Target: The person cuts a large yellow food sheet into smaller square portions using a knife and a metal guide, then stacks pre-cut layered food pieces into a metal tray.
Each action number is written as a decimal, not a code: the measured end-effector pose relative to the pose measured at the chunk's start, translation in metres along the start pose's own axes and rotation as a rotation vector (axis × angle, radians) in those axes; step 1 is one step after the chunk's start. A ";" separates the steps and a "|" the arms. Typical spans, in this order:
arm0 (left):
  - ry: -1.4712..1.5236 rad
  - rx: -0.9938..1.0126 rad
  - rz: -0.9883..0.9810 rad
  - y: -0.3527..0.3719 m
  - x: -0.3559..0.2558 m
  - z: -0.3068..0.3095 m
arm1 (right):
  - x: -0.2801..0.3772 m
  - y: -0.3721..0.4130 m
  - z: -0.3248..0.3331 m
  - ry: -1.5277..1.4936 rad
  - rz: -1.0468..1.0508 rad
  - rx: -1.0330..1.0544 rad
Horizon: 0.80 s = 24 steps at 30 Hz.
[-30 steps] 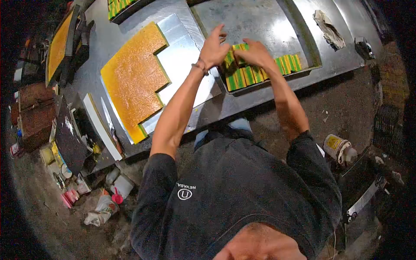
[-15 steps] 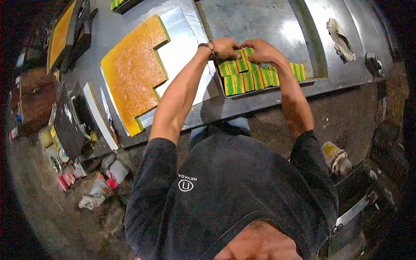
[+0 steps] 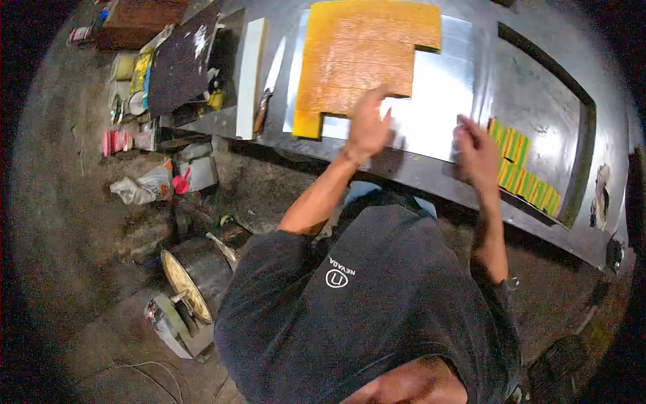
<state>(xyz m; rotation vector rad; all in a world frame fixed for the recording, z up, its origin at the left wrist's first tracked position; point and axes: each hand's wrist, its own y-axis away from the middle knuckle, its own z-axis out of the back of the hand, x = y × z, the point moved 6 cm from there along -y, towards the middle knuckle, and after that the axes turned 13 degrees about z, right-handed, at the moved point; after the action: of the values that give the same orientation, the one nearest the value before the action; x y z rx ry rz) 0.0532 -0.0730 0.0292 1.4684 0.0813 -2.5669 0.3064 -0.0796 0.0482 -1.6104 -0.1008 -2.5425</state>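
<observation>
My left hand [image 3: 369, 128] is over the lower right edge of the large orange-topped slab [image 3: 367, 50], its thumb and fingers apart and nothing seen in it. The slab has a stepped right side and lies on a shiny metal sheet [image 3: 441, 87]. My right hand [image 3: 479, 151], slightly blurred, hovers just left of the green-and-yellow striped pieces [image 3: 515, 148], fingers parted and nothing visible between them. Those pieces stand in rows in the near left part of a metal tray [image 3: 584, 101].
Left of the slab lie a knife [image 3: 269, 87] and a long white strip [image 3: 249, 77]. A crumpled cloth [image 3: 600, 195] is at the table's right. On the floor are a large round pot [image 3: 185, 286], a plastic bag [image 3: 145, 187] and a pink scoop [image 3: 181, 182].
The view has swung left. My hands have parted and come away from the striped pieces; the left is now at the slab, the right just left of the pieces.
</observation>
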 end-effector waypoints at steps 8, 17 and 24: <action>-0.575 -0.243 0.398 0.033 0.135 0.157 | -0.051 -0.036 -0.188 0.287 -0.031 -0.051; -0.682 -0.052 0.478 0.030 0.141 0.141 | -0.005 -0.045 -0.242 0.550 -0.334 -0.236; -0.660 -0.043 0.469 0.027 0.150 0.141 | -0.040 -0.050 -0.227 -0.090 -0.328 -0.331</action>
<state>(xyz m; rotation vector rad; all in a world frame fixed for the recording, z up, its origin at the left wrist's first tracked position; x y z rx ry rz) -0.1354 -0.1389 -0.0262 0.4810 -0.2623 -2.4711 0.1130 -0.0561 -0.0845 -1.9741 0.0565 -2.8507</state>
